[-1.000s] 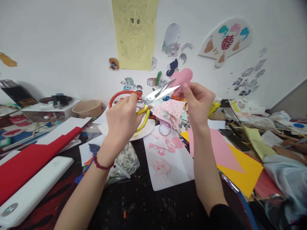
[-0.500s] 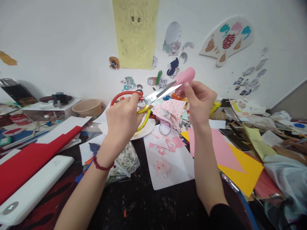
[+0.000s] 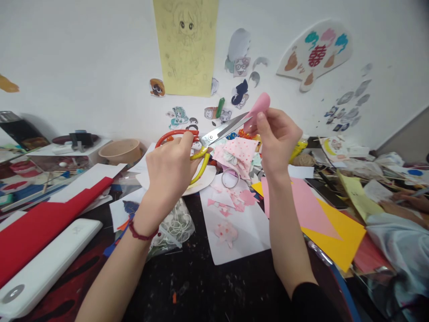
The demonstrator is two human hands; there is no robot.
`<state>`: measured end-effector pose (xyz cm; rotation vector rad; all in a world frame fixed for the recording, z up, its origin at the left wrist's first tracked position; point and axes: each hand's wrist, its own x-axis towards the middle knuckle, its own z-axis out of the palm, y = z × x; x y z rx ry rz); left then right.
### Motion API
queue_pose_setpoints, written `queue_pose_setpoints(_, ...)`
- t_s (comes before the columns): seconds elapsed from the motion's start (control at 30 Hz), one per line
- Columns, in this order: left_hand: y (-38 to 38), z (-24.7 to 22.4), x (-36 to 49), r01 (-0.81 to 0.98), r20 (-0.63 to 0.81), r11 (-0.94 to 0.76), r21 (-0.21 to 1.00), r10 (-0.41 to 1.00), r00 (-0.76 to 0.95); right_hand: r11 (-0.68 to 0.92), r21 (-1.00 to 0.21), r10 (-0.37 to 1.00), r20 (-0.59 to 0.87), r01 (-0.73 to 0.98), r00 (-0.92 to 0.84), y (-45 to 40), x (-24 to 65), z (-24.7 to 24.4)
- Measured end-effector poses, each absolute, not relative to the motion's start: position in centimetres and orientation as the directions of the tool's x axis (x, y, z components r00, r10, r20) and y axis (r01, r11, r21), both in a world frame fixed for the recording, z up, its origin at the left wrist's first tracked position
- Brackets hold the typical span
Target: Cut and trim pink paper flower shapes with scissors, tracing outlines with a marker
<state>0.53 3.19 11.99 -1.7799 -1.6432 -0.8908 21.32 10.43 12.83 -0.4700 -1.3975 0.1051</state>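
My left hand [image 3: 174,163] is closed around the red and yellow handles of a pair of scissors [image 3: 214,135]. The blades point up and right, and their tips meet the edge of a small pink piece of paper [image 3: 260,106]. Between thumb and fingers, my right hand [image 3: 279,134] pinches that paper, which looks curled. Below the hands, a white sheet [image 3: 241,241] on the table carries pink scraps [image 3: 246,197] and a pink dotted cut-out [image 3: 226,232]. A pink dotted piece [image 3: 236,154] and a metal ring [image 3: 229,178] lie behind.
Pink paper [image 3: 308,208] and yellow paper [image 3: 348,239] lie right, red paper [image 3: 50,219] and a long white case [image 3: 50,264] left. A bag of white cords [image 3: 177,223] sits near my left wrist. At far right, another person's hand [image 3: 405,210] is partly visible.
The pink paper has turned or curled and now looks narrower. The scissor blades look closer together at the paper. Both hands stay nearly in place, and the view has shifted slightly.
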Motion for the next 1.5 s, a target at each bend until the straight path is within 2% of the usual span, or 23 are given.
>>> queue_pose_setpoints(0.2, 3.16, 11.99, 0.57, 0.995, 0.78, -0.097, 0.008, 0.623, 0.054, 0.902, -0.379, 0.336, 0.917, 0.206, 0.213, 10.3, 21.23, 12.8)
queue_pose_setpoints(0.53, 3.52, 11.54, 0.37, 0.994, 0.795, -0.1, -0.037, 0.6, 0.09, 0.852, -0.417, 0.36, 0.905, 0.316, 0.226, 10.63, 21.6, 12.74)
queue_pose_setpoints(0.87, 3.52, 11.64, 0.27, 0.992, 0.775, -0.125, -0.032, 0.624, 0.103, 0.865, -0.442, 0.388, 0.889, 0.236, 0.244, 10.56, 21.61, 12.74)
queue_pose_setpoints(1.1, 3.7, 11.75, 0.13, 0.99, 0.755, -0.125, -0.068, 0.642, 0.133, 0.852, -0.447, 0.388, 0.888, 0.273, 0.245, 10.62, 21.7, 12.68)
queue_pose_setpoints(1.5, 3.52, 12.03, 0.61, 0.992, 0.732, -0.124, 0.028, 0.679, 0.065, 0.858, -0.449, 0.393, 0.887, 0.251, 0.244, 10.58, 21.9, 12.66)
